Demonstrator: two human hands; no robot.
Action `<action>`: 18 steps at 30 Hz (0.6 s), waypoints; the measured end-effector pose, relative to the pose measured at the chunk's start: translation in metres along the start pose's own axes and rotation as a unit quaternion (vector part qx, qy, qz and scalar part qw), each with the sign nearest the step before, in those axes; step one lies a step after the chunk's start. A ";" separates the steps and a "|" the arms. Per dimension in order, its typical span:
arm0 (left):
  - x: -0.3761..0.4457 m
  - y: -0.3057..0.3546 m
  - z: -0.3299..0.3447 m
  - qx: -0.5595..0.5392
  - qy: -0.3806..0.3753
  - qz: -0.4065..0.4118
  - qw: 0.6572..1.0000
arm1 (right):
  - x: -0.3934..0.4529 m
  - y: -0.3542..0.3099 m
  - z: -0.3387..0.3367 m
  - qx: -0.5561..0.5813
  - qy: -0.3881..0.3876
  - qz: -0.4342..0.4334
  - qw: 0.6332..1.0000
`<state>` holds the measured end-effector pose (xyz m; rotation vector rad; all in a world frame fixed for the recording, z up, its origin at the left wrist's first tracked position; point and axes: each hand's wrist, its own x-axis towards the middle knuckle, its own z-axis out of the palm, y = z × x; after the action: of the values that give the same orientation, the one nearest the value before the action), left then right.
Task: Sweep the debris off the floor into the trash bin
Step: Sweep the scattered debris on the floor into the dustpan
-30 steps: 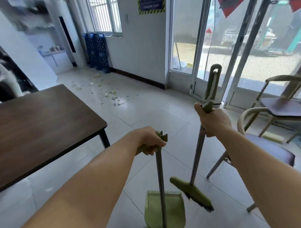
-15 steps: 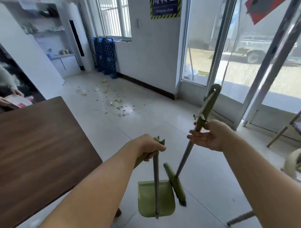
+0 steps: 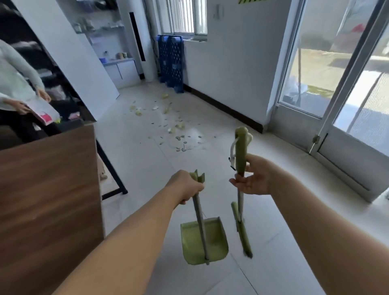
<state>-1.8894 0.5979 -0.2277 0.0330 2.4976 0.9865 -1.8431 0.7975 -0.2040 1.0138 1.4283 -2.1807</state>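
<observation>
Honestly nothing readable here. The sign (image 3: 250,1) at the top of the far wall is cut off, so only its yellow-and-black striped bottom edge shows, no words. The paper (image 3: 43,112) held by the other person past the counter's far edge has a pink patch, but it's too blurry to make out any letters. No brands or numbers anywhere else.

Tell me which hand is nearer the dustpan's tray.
Left. The left hand grips the dustpan handle directly above the tray; the right hand holds the broom off to its right.
</observation>
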 end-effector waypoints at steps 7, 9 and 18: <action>0.096 0.021 -0.031 -0.029 0.047 -0.020 0.998 | 0.090 -0.074 0.032 0.073 -0.027 0.016 0.997; 0.130 0.028 -0.045 -0.011 0.043 -0.014 0.999 | 0.119 -0.095 0.046 0.162 -0.038 0.016 0.986; 0.289 0.047 -0.130 0.036 0.049 0.019 0.998 | 0.235 -0.203 0.119 0.232 0.014 -0.012 0.973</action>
<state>-2.2094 0.6025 -0.2291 0.0561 2.6302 0.9331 -2.1755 0.8019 -0.2125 1.1804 0.9577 -2.5924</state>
